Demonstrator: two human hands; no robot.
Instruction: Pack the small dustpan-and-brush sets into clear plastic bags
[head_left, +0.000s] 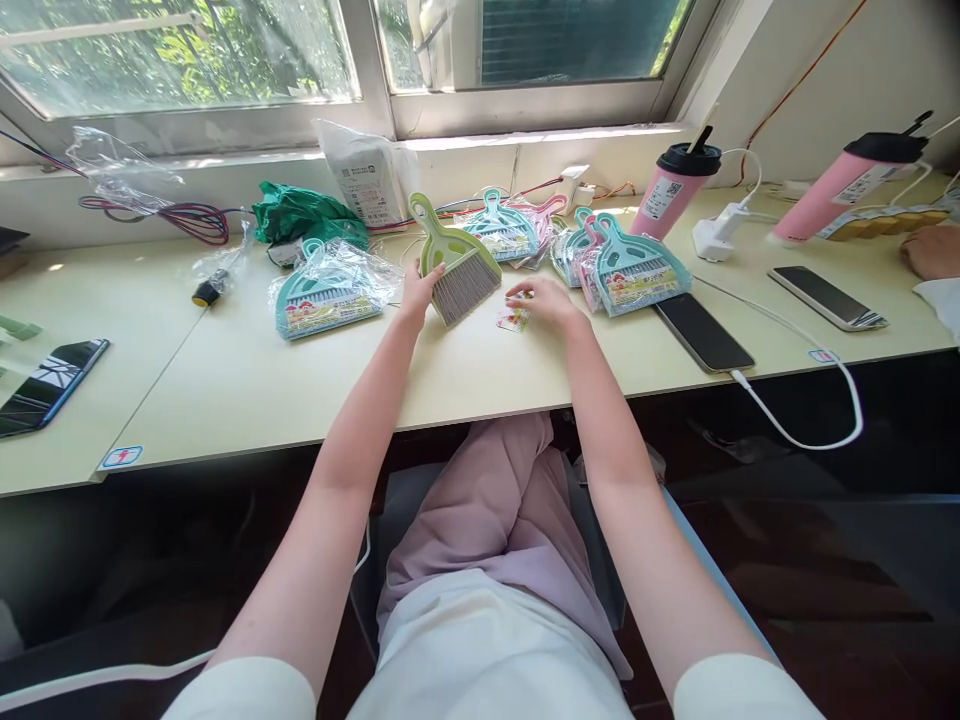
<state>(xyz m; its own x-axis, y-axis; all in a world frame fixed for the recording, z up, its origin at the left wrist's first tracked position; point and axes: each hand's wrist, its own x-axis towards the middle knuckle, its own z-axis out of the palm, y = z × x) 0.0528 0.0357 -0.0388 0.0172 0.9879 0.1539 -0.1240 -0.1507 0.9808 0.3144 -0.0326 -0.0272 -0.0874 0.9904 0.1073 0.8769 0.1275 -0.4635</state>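
My left hand is closed on a green dustpan-and-brush set, propped up with its grey bristles facing me. A small printed card lies low over the table to the right of the brush. The fingers of my right hand are pinched at the card's upper edge. Left of my left hand, a teal dustpan set rests in clear wrapping. Several more wrapped sets stand beyond and to the right, among them a teal one and another teal one at the back.
On the right are a black phone on a white cable, a second phone, pink cups and another person's hand. At the left are a green plastic bag, a screwdriver and a dark phone. The table's front edge is near me.
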